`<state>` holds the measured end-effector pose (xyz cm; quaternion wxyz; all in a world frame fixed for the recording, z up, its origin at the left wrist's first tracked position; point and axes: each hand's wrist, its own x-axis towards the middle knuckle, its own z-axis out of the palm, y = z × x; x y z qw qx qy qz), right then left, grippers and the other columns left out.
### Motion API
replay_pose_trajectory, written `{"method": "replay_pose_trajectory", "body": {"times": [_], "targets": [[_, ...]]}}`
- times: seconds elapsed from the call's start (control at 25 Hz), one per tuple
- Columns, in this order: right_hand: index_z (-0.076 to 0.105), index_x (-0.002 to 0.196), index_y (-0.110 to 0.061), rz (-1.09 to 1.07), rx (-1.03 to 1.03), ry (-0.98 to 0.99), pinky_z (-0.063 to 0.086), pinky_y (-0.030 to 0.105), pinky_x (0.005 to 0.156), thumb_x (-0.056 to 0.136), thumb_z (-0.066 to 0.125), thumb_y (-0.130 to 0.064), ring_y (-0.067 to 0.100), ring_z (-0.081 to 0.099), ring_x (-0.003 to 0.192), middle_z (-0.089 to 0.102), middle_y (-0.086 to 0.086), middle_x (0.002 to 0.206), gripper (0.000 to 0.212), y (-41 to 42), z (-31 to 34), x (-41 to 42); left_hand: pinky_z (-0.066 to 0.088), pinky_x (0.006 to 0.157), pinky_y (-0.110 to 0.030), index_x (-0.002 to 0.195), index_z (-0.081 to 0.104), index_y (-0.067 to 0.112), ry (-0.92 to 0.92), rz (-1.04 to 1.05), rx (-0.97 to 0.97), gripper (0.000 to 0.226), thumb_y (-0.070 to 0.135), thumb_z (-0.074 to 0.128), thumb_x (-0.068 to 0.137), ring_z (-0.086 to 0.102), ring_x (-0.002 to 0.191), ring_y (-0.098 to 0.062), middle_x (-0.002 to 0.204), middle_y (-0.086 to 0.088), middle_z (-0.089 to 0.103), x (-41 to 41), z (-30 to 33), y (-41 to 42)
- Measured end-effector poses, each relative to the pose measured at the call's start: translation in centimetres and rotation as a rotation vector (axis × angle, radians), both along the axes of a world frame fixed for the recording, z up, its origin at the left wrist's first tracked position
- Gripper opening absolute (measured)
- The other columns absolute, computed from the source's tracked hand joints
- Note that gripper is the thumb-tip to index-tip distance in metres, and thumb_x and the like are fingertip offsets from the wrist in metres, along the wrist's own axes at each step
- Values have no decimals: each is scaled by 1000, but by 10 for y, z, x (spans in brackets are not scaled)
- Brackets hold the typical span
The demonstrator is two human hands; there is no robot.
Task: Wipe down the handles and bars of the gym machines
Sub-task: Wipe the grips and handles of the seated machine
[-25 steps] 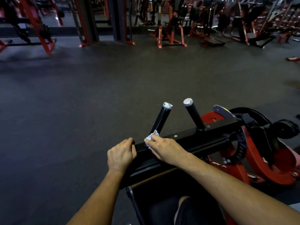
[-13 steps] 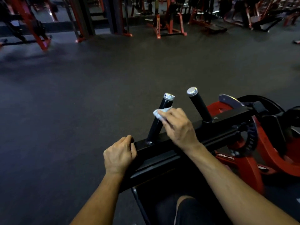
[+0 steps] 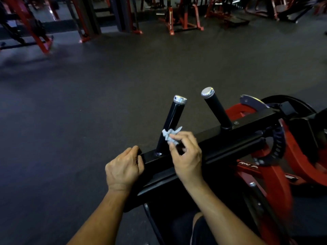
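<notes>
Left hand: it is nearest. Its fingers curl over the end of the black bar and grip it.
Right hand: it is just right of the left hand, above the bar. Its thumb and fingertips pinch a small crumpled wipe. The other fingers are bent and loose.
Wipe: it sticks up past the fingertips. It is right beside the left peg, low down on it. I cannot tell if it touches.
Left peg: it stands on the bar just past the fingers. It is long and shiny. It leans up and a bit to the right, with a silver cap on top.
Right peg: it is farther right of the fingers. It leans up and to the left. Its silver cap is on top too.
Floor: dark mat, far past the pegs.
Other machines: red and black frames, way at the back.
How far along: I think the job is partly done here. The wipe is at the left peg now. The right peg, the bar and the far machines look like they are left to do.
</notes>
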<state>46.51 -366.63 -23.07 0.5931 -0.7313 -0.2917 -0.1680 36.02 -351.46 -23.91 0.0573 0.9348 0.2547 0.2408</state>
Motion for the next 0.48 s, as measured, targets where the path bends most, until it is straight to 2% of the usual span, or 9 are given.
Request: {"method": "replay_pose_trajectory", "body": {"times": [0.12,0.28,0.4,0.48], "targets": [[72,97,-20,-12,220,449,58,24,83,90,70,1,10,71,99,71,-1,104,22,8,2,-16,32,44,-22,79,64,21,1,2,-3,30,33,37,84,56,48,-22,68,6,63,0,3,-3],[70,100,-19,-58,439,800,54,26,77,98,63,-5,5,69,84,76,-1,96,16,25,22,14,31,45,-20,79,64,21,9,-13,19,29,33,38,84,58,48,-23,69,6,64,0,4,-2],[67,99,-19,9,627,857,49,22,70,100,57,-4,3,64,78,74,-4,90,18,31,49,44,29,45,-21,79,64,20,10,-23,18,28,33,39,85,58,49,-22,70,6,64,0,4,-1],[66,100,-17,105,710,840,51,22,73,101,53,1,6,63,80,72,-2,90,22,30,60,58,29,45,-20,80,64,20,8,-32,25,29,33,39,85,58,49,-22,70,6,64,0,3,-1]]}}
